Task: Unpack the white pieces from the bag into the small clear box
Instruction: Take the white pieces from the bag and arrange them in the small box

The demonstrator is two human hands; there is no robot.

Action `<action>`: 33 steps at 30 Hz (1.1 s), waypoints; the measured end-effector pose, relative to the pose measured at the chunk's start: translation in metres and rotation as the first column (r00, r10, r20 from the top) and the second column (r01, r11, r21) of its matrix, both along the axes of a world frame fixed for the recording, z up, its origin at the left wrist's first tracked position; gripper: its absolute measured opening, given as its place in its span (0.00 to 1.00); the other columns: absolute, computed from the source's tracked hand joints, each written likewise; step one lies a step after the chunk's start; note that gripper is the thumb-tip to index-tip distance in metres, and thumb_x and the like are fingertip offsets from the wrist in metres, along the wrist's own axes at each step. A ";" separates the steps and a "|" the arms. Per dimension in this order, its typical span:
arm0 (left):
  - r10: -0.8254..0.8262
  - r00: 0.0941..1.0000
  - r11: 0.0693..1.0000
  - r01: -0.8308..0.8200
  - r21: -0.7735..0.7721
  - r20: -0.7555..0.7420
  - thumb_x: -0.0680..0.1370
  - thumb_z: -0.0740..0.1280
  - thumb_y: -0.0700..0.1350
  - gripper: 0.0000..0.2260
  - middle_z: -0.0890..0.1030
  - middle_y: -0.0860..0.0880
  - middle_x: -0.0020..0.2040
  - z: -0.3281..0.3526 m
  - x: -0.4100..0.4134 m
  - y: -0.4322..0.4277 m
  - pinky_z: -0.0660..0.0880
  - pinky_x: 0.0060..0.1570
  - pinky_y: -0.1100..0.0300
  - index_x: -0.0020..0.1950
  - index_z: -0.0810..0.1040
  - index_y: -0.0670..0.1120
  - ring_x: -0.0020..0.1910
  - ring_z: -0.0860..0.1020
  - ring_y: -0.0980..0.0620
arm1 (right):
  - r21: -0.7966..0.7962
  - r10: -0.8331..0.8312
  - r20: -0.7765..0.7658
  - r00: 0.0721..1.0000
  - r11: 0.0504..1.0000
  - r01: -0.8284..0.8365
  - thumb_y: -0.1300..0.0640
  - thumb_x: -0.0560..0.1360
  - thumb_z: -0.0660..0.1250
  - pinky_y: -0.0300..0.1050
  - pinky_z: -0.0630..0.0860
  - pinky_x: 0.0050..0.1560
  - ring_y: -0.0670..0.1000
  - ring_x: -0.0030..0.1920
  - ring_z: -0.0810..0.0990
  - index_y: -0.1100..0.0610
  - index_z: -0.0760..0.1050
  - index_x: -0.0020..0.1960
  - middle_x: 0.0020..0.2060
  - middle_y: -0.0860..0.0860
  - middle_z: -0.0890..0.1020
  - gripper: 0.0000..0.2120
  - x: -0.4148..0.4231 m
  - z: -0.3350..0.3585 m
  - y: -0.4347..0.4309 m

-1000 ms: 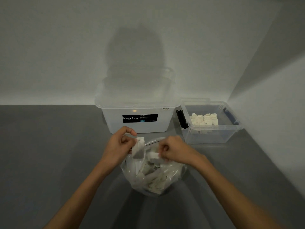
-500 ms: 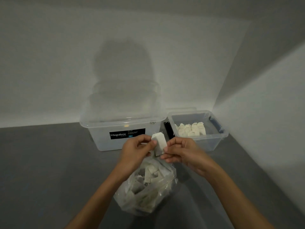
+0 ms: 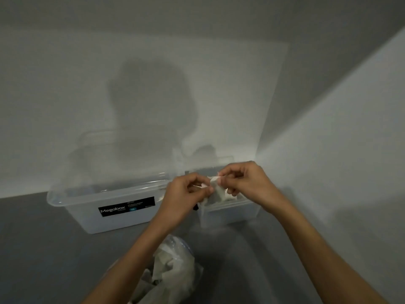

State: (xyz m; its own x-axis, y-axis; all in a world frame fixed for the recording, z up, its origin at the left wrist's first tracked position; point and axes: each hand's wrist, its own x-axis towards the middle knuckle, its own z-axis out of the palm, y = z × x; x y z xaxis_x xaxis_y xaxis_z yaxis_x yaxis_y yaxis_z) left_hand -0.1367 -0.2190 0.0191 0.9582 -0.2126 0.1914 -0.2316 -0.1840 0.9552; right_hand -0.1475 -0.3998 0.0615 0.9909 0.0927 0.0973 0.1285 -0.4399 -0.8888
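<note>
Up over the small clear box (image 3: 230, 213) now, one white piece (image 3: 215, 195) caught from both sides. Left hand (image 3: 183, 194) pinching the near edge between thumb and curled fingers (image 3: 197, 179). Right hand (image 3: 248, 183) nipping the top corner, fingertips drawn tight together, the rest tucked under. Looks like tugging the piece apart or peeling something thin off it; too blurred to say which.

Held right above the box opening, most likely for a straight drop in among the pale pieces already inside (image 3: 229, 198), half hidden behind the hands. No carrying needed after release.

Bag (image 3: 175, 268) slumped low on the table (image 3: 43, 249) between the forearms, plenty of pieces showing through the plastic. Kept close to the body, presumably for a short reach back.

Large lidded box (image 3: 109, 200) with the Megabox label just left of the small one, touched by neither hand.

Well short of done, judging by the full bag. Next, probably: letting go over the box, then down for another.
</note>
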 end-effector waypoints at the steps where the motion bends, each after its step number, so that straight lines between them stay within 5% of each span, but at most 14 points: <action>1: 0.004 1.000 1.000 -0.004 -0.031 -0.015 0.72 0.73 0.38 0.06 0.82 0.43 0.37 0.002 0.006 -0.006 0.79 0.39 0.54 0.48 0.81 0.44 0.35 0.80 0.49 | 0.063 -0.012 -0.027 1.000 0.998 0.014 0.64 0.72 0.72 0.39 0.77 0.32 0.47 0.28 0.77 0.58 0.82 0.43 0.28 0.53 0.81 0.02 0.006 0.004 -0.011; 6: 0.069 0.996 0.996 -0.065 0.066 -0.062 0.75 0.71 0.41 0.08 0.82 0.46 0.42 -0.003 0.040 -0.025 0.79 0.47 0.53 0.52 0.80 0.51 0.41 0.81 0.49 | 0.208 -0.028 -0.153 0.988 0.976 0.060 0.60 0.74 0.70 0.42 0.80 0.39 0.53 0.35 0.81 0.65 0.82 0.45 0.36 0.60 0.83 0.08 0.044 0.008 -0.067; 11: -0.014 0.994 0.967 0.040 0.252 -0.105 0.76 0.68 0.41 0.05 0.84 0.52 0.44 -0.011 0.071 -0.048 0.77 0.46 0.62 0.46 0.84 0.49 0.45 0.80 0.55 | -0.292 0.020 -0.142 0.990 0.954 -0.061 0.64 0.71 0.71 0.44 0.82 0.40 0.47 0.33 0.82 0.59 0.80 0.45 0.36 0.55 0.83 0.03 0.093 -0.017 -0.096; 13: -0.063 0.991 0.932 0.100 0.348 -0.115 0.75 0.68 0.39 0.07 0.84 0.51 0.44 -0.015 0.083 -0.058 0.74 0.43 0.66 0.46 0.84 0.48 0.44 0.80 0.57 | -0.559 0.060 -0.128 0.990 0.820 -0.122 0.62 0.70 0.73 0.49 0.81 0.44 0.48 0.37 0.81 0.53 0.76 0.48 0.39 0.50 0.81 0.09 0.114 -0.033 -0.100; 16: -0.089 0.987 0.861 0.143 0.488 -0.132 0.74 0.69 0.38 0.07 0.84 0.45 0.44 -0.023 0.100 -0.067 0.74 0.41 0.66 0.46 0.85 0.48 0.40 0.78 0.55 | -0.821 0.183 -0.121 0.976 0.534 -0.202 0.63 0.70 0.70 0.43 0.73 0.40 0.52 0.46 0.77 0.55 0.75 0.49 0.43 0.50 0.76 0.09 0.138 -0.055 -0.098; 23: -0.121 0.945 0.850 0.257 0.460 -0.303 0.75 0.67 0.35 0.07 0.81 0.35 0.44 -0.039 0.112 -0.074 0.76 0.34 0.68 0.52 0.82 0.39 0.36 0.79 0.52 | -0.975 0.357 -0.212 0.910 -0.011 -0.223 0.65 0.76 0.60 0.53 0.69 0.58 0.56 0.52 0.80 0.57 0.79 0.50 0.50 0.53 0.82 0.10 0.166 -0.099 -0.074; 29: -0.100 0.917 0.870 0.269 0.413 -0.386 0.75 0.69 0.43 0.06 0.84 0.52 0.40 -0.047 0.112 -0.072 0.74 0.36 0.69 0.49 0.83 0.43 0.38 0.82 0.57 | -0.967 0.348 -0.246 0.905 -0.152 -0.204 0.62 0.79 0.59 0.53 0.65 0.63 0.55 0.59 0.78 0.55 0.77 0.58 0.56 0.52 0.81 0.11 0.174 -0.109 -0.072; 33: -0.037 0.941 0.872 0.195 0.449 -0.336 0.75 0.70 0.53 0.15 0.85 0.46 0.43 -0.053 0.115 -0.075 0.80 0.44 0.59 0.46 0.81 0.40 0.40 0.83 0.54 | -0.971 0.359 -0.226 0.906 -0.156 -0.180 0.63 0.78 0.61 0.53 0.65 0.63 0.55 0.58 0.78 0.54 0.77 0.58 0.54 0.51 0.82 0.11 0.175 -0.115 -0.073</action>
